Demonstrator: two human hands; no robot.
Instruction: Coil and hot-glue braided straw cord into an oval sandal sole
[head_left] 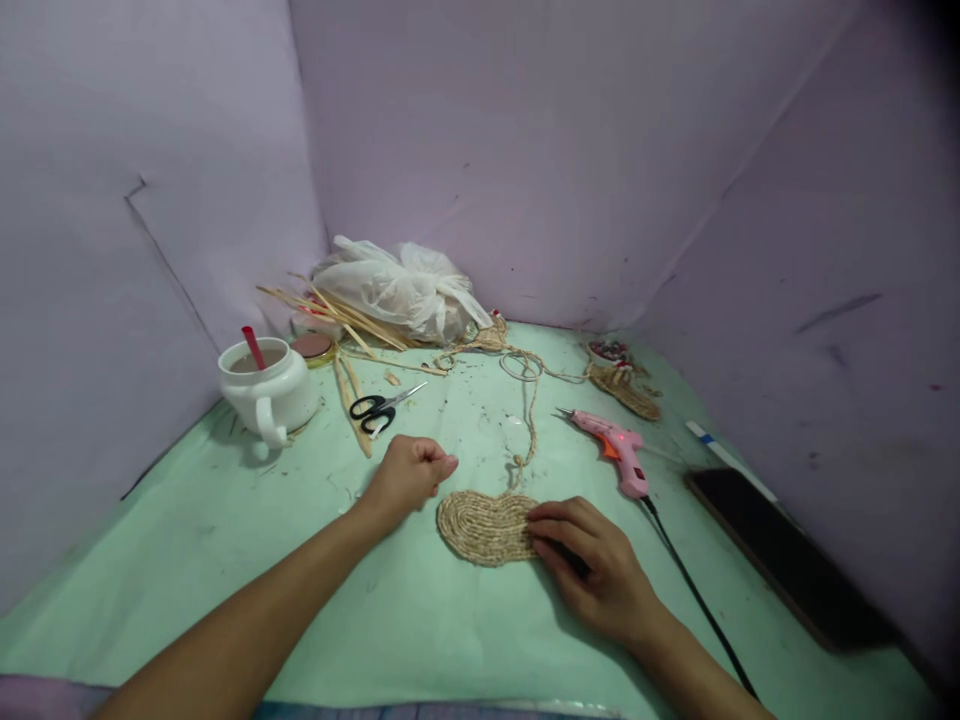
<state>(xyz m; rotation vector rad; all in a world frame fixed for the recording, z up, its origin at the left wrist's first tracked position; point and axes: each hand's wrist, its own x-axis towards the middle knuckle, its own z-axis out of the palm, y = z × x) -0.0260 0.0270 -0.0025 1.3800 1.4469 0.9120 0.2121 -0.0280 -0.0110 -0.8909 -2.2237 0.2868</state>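
Note:
A flat sole-shaped mat of coiled straw rope (484,528) lies on the green table cover in front of me. My right hand (589,565) grips its right end, with fingers on top and the thumb at the near edge. A loose tail of rope (532,425) runs from the mat's far edge toward the back. My left hand (411,475) is closed just left of the mat, apart from it, its thumb pressed against the curled fingers. Whatever it may hold is hidden. Black-handled scissors (381,406) lie beyond my left hand. A pink glue gun (613,448) rests beyond my right hand.
A white mug (266,395) with a red stick stands at left. Straw strips (360,325) and a white plastic bag (409,285) sit at the back. A small woven slipper (626,390) is at back right. A dark phone (787,560) and the glue gun's cord (697,590) lie at right.

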